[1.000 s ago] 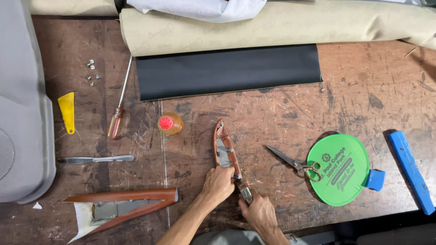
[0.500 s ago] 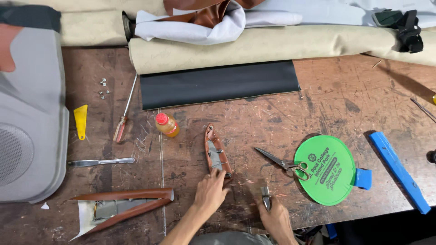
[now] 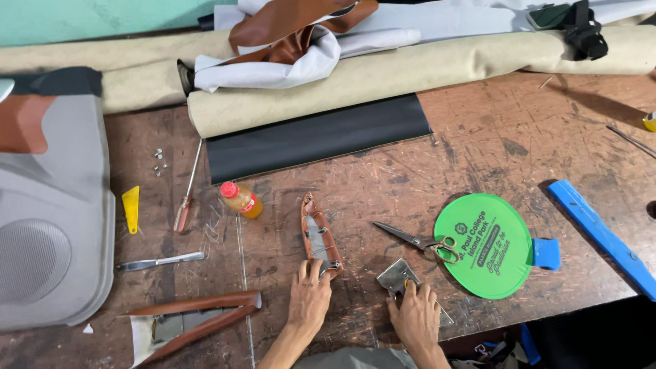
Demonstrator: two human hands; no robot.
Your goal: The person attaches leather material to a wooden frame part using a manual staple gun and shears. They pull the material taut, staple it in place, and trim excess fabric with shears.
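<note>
A small brown leather-covered trim piece [image 3: 320, 236] lies on the scratched wooden table [image 3: 478, 157], its grey inner side facing up. My left hand [image 3: 309, 299] rests flat on the table with its fingertips on the near end of that piece. My right hand [image 3: 414, 316] is to the right, fingers curled over a shiny metal hand tool [image 3: 398, 277] that lies on the table. Scissors [image 3: 418, 241] with yellowish handles lie just beyond the tool.
A round green fan [image 3: 485, 246], blue strip [image 3: 601, 236], small orange bottle [image 3: 240, 199], screwdriver [image 3: 186, 198], yellow scraper [image 3: 130, 207] and knife [image 3: 160, 260] lie around. A grey door panel [image 3: 48, 225] sits left, a long brown trim [image 3: 198, 316] near left, black sheet [image 3: 314, 140] and beige roll [image 3: 410, 68] behind.
My right hand has left the trim piece and moved right with the metal tool, setting it down on the table. The left hand stays at the trim's near end. The view has tilted up.
</note>
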